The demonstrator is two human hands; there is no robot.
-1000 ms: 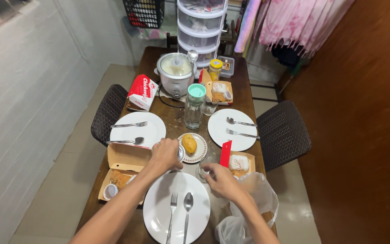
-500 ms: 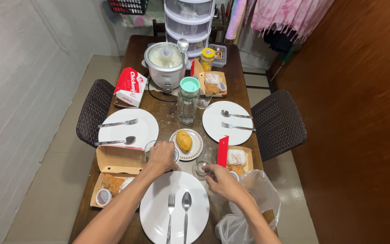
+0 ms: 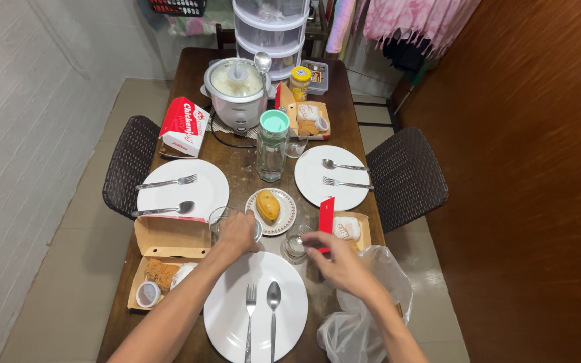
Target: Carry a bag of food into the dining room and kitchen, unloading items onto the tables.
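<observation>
Two drinking glasses in play, both just past the 12 o'clock rim of the near plate (image 3: 233,316).

Left hand (image 3: 238,233) is on the left glass (image 3: 222,220). Glass sits at roughly 10–11 o'clock from the palm, touching; only its rim shows past the knuckles. Fingers curled over the top and far side, so closed around it from above. Looks like a grip, though the palm hides the contact.

Right hand (image 3: 335,261) is beside the small glass (image 3: 296,245). Glass lies at 9–10 o'clock from the hand, upright, so no long axis to line up with. Fingers half-curled, thumb and forefinger reaching toward the rim; can't tell if they've closed on it or just touch. Right is clearly the nearer hand for this one.

Around them: saucer with a yellow fruit (image 3: 268,206) at 12 o'clock between the glasses, open cardboard food box (image 3: 169,236) at 9 o'clock of the left hand, red card (image 3: 326,215) at 12 o'clock of the right hand, clear plastic bag (image 3: 364,316) under the right forearm. Fork (image 3: 250,319) and spoon (image 3: 273,316) lie on the plate, handles toward 6 o'clock.
</observation>
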